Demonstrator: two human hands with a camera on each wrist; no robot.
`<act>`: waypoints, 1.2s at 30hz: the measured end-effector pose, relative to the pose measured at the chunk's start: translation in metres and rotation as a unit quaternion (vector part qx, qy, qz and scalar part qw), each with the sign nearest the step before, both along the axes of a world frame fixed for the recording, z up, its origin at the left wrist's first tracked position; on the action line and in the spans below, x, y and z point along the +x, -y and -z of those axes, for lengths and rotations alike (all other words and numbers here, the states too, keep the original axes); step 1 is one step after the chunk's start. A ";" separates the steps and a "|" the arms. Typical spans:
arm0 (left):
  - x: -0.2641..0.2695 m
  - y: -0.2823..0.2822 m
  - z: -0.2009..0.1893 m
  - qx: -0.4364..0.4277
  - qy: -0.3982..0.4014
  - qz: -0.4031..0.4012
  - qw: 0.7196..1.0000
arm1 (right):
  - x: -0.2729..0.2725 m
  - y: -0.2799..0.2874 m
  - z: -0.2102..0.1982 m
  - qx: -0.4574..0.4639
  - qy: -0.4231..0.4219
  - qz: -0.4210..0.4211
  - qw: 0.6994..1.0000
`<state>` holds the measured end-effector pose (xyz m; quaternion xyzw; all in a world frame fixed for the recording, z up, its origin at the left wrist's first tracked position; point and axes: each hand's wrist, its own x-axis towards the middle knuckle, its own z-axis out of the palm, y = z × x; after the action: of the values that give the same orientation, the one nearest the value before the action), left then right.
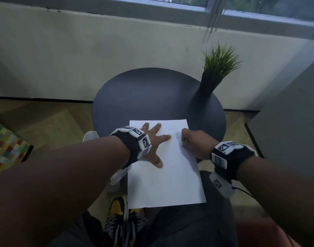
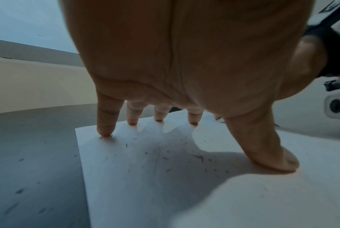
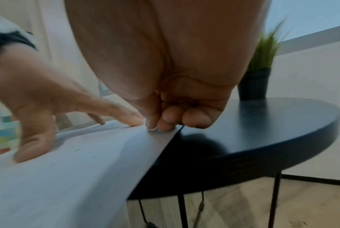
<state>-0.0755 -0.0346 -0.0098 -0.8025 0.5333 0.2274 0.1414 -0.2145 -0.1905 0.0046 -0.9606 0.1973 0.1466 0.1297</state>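
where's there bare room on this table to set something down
Bare: the far left and middle of the round table, between the sheet of paper, the back rim and the potted plant. Crowded: the near side, left hand spread on the paper, right hand at its far-right corner.

Open tabletop (image 1: pixel 143 97) beyond the paper (image 1: pixel 163 184), potted plant (image 1: pixel 208 84) blocking the far right, wall (image 1: pixel 99 59) close behind

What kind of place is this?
Probably a sitting corner in a home or office: a small round table stands by a window, with paper and a potted grass plant on it, and wooden floor below.
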 end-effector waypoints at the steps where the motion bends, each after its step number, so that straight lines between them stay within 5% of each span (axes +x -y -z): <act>1: 0.000 0.000 0.001 0.001 -0.002 -0.007 1.000 | 0.000 0.003 0.000 0.000 0.002 0.006 1.000; 8: -0.008 -0.001 0.003 -0.020 0.001 -0.015 1.000 | -0.013 -0.050 -0.001 0.024 -0.027 -0.137 0.990; 13: -0.009 0.002 0.003 -0.017 -0.002 -0.027 0.999 | -0.003 0.000 -0.001 0.005 0.006 0.030 1.000; 16: -0.009 0.000 0.002 -0.011 0.002 -0.017 1.000 | -0.003 -0.033 -0.001 -0.022 -0.015 -0.067 0.997; 19: -0.007 -0.001 -0.001 0.002 0.000 -0.005 1.000 | -0.009 -0.060 -0.004 0.046 -0.039 -0.143 0.988; 25: -0.006 0.001 -0.002 0.018 -0.012 -0.024 0.999 | 0.006 0.011 0.000 -0.011 0.001 0.021 1.000; 31: 0.001 0.001 0.000 0.011 -0.019 -0.027 0.999 | -0.016 -0.049 -0.006 0.057 -0.041 -0.180 0.981; 36: 0.001 0.003 -0.001 0.009 -0.024 -0.042 0.999 | -0.004 0.006 -0.003 -0.022 0.004 -0.010 1.000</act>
<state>-0.0748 -0.0378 -0.0088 -0.8171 0.5002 0.2573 0.1265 -0.2186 -0.1966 0.0079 -0.9657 0.1905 0.1396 0.1084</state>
